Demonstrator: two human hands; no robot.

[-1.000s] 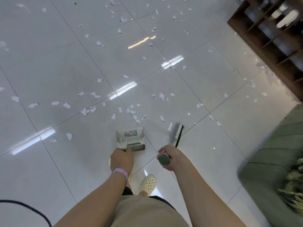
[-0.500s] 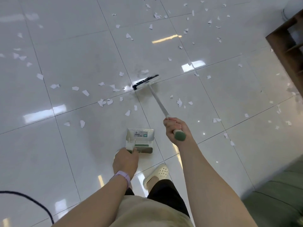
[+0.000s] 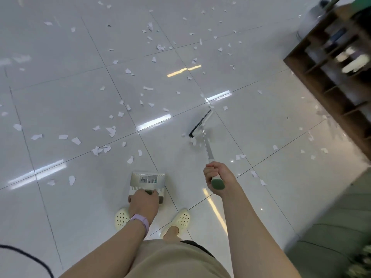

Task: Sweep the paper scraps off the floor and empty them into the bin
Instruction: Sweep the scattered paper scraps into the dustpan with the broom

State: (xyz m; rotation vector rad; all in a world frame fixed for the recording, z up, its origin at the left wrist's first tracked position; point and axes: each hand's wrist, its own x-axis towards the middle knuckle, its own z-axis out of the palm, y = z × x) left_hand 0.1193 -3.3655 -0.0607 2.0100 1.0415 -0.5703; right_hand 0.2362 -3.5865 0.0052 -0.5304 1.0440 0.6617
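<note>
Scraps of white torn paper lie all over the shiny white tile floor, most of them beyond the grey plastic dustpan. The left hand has its fingers curled around the dustpan's handle. To the dustpan's right, the right hand has its fingers wrapped around the green-tipped long broom, whose black bristles touch the floor beside a few scraps.

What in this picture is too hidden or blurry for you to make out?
- Dustpan handle, head view: covered by the left hand gripping it.
- Dustpan label: print too small to read.
- Wooden shelf contents: motion-blurred and cut by the right edge.
- Bin: I cannot find one in the frame.
- Broom grip: partly wrapped by the right hand.
</note>
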